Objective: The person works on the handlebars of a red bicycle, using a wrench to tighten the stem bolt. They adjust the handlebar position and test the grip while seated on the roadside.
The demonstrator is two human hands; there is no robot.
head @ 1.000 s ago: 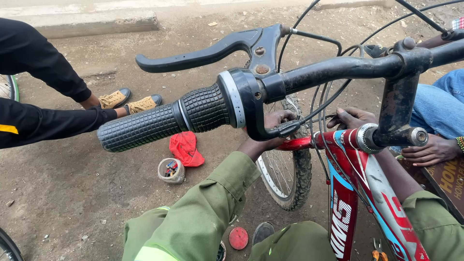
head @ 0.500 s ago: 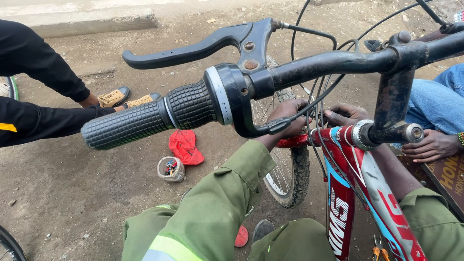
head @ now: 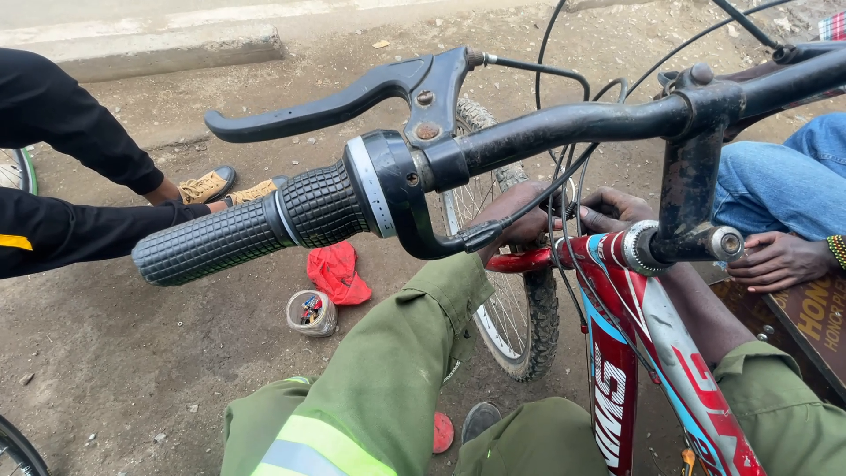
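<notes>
Both hands at frame centre, behind the handlebar (head: 546, 132): left hand (head: 520, 216) fingers curled on the red fork crown (head: 529, 260), right hand (head: 617, 207) fingers bent among the cables (head: 564, 176), grasp unclear | progress: front wheel (head: 520, 308) mounted, remainder unclear | count: one wheel, one brake lever (head: 335, 101), one small tin (head: 311, 313), one red rag (head: 339, 273) lower left.
</notes>
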